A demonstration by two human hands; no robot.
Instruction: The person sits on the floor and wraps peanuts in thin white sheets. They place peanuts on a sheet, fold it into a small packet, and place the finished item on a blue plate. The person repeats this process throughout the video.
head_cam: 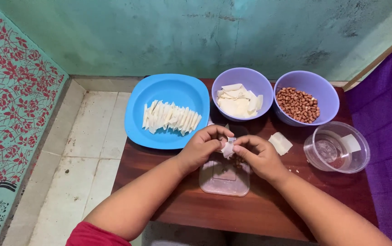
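Both forearms leave the frame at its lower edge. The fingers (218,135) of both hands cover most of the small white wrapper (227,148) pinched between them; its fold cannot be made out. The hands hide the far part of the clear lid (224,180). The worktop (259,209) is cut off below. The contents of the clear tub (337,146) are indistinct.

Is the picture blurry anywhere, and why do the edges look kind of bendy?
Head view: mostly sharp, with soft, even light and only faint shadows under the blue plate and bowls. The left hand and right hand pinching the white wrapper look slightly soft. The clear cup shows small glints. The wide lens bends straight lines near the edges, like the floor tiles.
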